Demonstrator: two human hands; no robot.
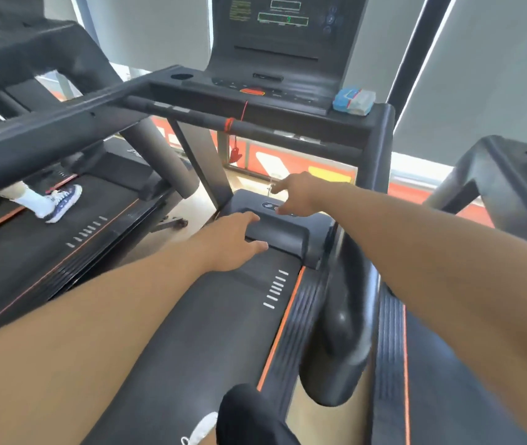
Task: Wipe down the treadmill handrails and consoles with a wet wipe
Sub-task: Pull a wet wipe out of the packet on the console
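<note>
I stand on the treadmill belt, and the console rises straight ahead of me at the far end. A front handrail runs across below the console, with a safety cord hanging from its middle. A wet wipe pack sits on the console's right corner. Below and beyond the handrail lies the motor cover at the head of the belt. My left hand reaches over the belt just before that cover; my right hand is above it, farther ahead. The right side handrail lies right of the belt. On my left stands a neighbouring treadmill with another person's shoe on its belt.
</note>
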